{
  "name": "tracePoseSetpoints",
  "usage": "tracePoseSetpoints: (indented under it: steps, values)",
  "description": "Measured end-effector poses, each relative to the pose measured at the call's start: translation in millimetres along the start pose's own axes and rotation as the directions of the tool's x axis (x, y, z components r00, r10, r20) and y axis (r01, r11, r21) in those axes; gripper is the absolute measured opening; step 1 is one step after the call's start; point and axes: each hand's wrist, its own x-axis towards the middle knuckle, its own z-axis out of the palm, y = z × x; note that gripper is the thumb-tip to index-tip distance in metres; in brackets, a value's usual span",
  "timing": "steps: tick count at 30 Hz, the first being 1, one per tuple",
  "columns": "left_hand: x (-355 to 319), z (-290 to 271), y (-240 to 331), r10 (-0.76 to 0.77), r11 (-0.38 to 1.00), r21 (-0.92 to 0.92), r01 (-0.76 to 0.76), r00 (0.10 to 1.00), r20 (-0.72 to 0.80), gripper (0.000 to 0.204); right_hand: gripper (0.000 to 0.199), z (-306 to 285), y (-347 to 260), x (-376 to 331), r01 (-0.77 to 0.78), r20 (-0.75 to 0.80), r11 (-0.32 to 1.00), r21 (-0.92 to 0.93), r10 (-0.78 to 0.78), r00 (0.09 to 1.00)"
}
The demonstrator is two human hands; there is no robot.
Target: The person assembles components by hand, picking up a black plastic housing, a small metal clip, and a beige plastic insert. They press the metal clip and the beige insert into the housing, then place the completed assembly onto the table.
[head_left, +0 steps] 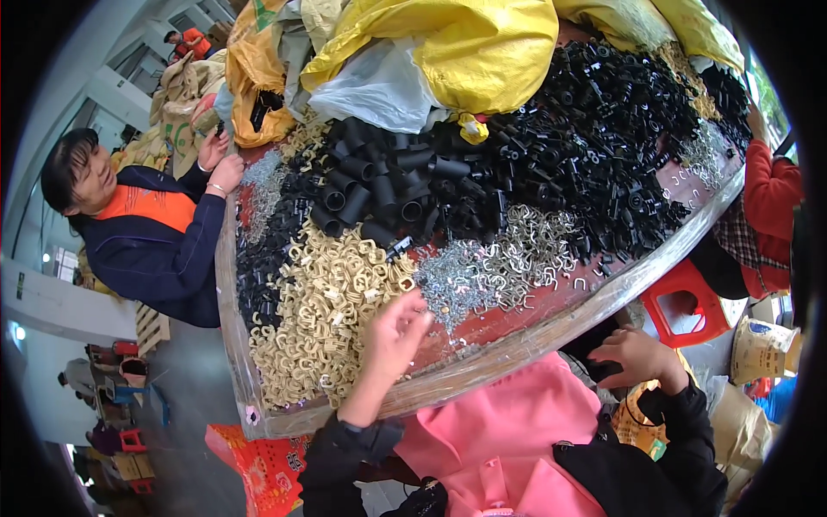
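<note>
yellow sacks (482,52) above black tubes (379,185), red stool (685,303) at the right.

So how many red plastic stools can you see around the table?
2: one red stool at the table's right edge beside the right hand; a patterned red stool on the floor lower left. Others may be hidden.

right hand (639,356) fingers hidden below table edge (551,332), silver clips (461,280) too small to resolve, co-worker's red sleeve (769,194) cut off at frame rim
</note>
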Motion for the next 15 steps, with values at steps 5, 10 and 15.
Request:
tracePoseSetpoints:
  steps: [5,10,15]
  values:
    - [64.9,-16.5,14.6,0.55,0.376,0.892,-0.25,0.835,0.002,0.028,0.033,-6.9,-25.1,70.2,0.275,-0.301,0.958,0.083,-0.239,0.923]
    - [97.3,-5.0,16.1,0.288,0.095,0.993,-0.076,0.957,0.046,0.022,0.028,-3.3,-36.1,104.1,0.283,-0.33,0.958,-0.053,-0.284,0.9]
    - [92.4,-26.9,18.1,0.518,0.359,0.912,-0.2,0.855,-0.016,0.019,0.028,0.3,-27.2,109.6,0.266,-0.336,0.964,-0.032,-0.261,0.905]
